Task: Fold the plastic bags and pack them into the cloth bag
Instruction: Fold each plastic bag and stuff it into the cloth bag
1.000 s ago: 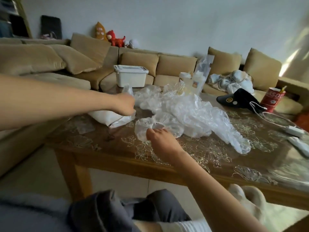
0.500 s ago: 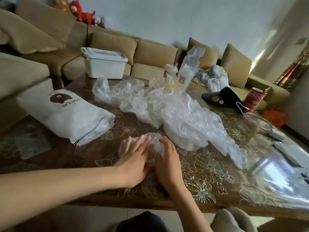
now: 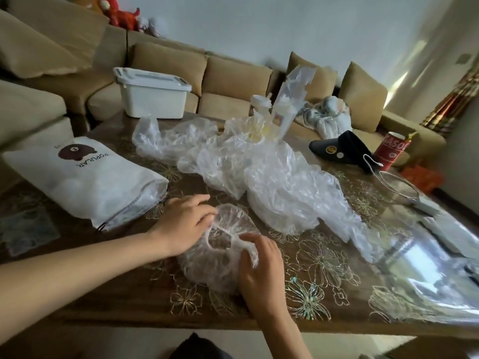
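Note:
A small crumpled clear plastic bag (image 3: 215, 257) lies on the wooden table (image 3: 311, 301) near its front edge. My left hand (image 3: 181, 224) pinches the bag's bunched upper left edge. My right hand (image 3: 261, 270) lies on the bag's right side, with a gathered fold caught under its curled fingers. The white cloth bag (image 3: 85, 182), printed with a brown bear and "POPULAR", lies on its side at the left, its mouth facing my left hand. A long pile of loose clear plastic bags (image 3: 259, 177) stretches across the middle of the table.
A white lidded box (image 3: 153, 97) stands at the table's far edge. A black cap (image 3: 342, 149), a red paper cup (image 3: 391, 151) and a wire strainer (image 3: 399, 187) sit at the right. A beige sofa (image 3: 233, 73) wraps around the back and left.
My left hand came over from the cloth bag to the small bag. Both hands pressed flat on it half a second ago; now their fingers curl and gather its edges.

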